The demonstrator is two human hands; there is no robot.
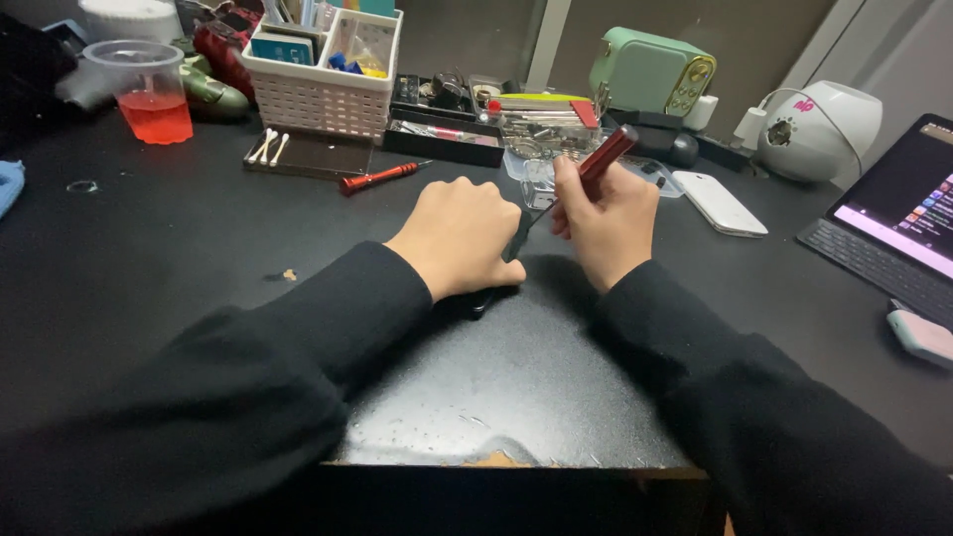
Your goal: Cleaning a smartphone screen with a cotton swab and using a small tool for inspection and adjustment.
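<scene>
The left hand (459, 236) hides most of a dark object (483, 301) beneath it.

From my remote seat this reads as a small repair or hobby workbench, likely at home. The black surface (149, 248) is crowded toward twelve o'clock with a white slotted organiser basket (323, 94), trays of small metal parts (541, 124) and a red-handled precision screwdriver (377, 179). At eleven o'clock cotton swabs (268, 147) lie on a dark tray. At three o'clock a tablet with keyboard (893, 223) glows beside a white phone (717, 203).
</scene>
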